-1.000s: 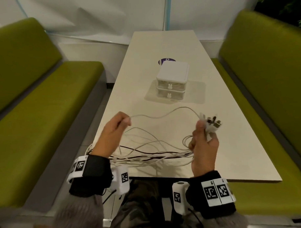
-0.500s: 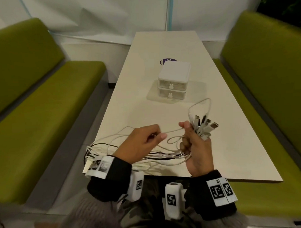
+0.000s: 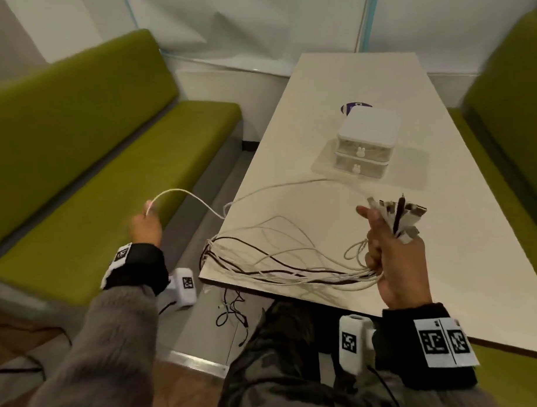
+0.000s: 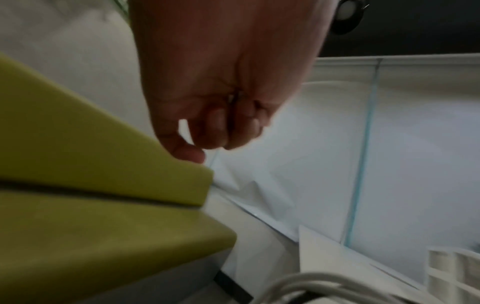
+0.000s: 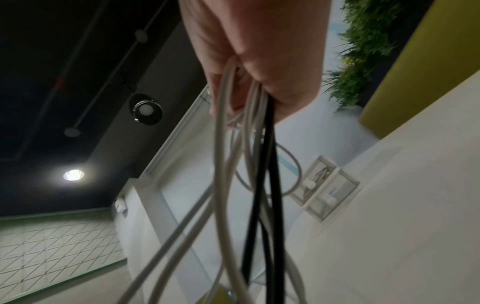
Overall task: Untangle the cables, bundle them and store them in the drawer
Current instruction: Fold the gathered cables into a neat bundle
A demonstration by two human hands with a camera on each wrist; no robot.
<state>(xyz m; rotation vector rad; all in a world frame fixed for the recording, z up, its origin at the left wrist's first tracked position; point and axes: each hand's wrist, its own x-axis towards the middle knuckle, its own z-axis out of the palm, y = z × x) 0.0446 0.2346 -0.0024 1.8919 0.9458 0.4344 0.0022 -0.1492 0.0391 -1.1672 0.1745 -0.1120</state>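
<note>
My right hand [image 3: 390, 247] grips a bundle of white and dark cables [image 3: 294, 269] just below their plug ends [image 3: 398, 212], which fan out above the fist. In the right wrist view the cables [image 5: 246, 185] hang down from my right hand [image 5: 257, 61]. The cable loops lie across the near left part of the table [image 3: 445, 258] and droop over its edge. My left hand [image 3: 144, 227] is out over the green bench, pinching one white cable [image 3: 200, 201] that arcs back to the table. The left wrist view shows my left hand [image 4: 218, 98] with fingers curled. A small white two-drawer box [image 3: 367, 143] stands mid-table, both drawers closed.
Green benches flank the table, the left bench [image 3: 93, 185] under my left hand and the right bench [image 3: 514, 127] at the far right. A dark sticker [image 3: 353, 106] lies behind the drawer box. Thin dark wires [image 3: 231, 311] hang below the table's near edge.
My left hand has swung from beside my right hand far out to the left, drawing one white cable out of the bundle. The head view has turned left. My right hand keeps its grip.
</note>
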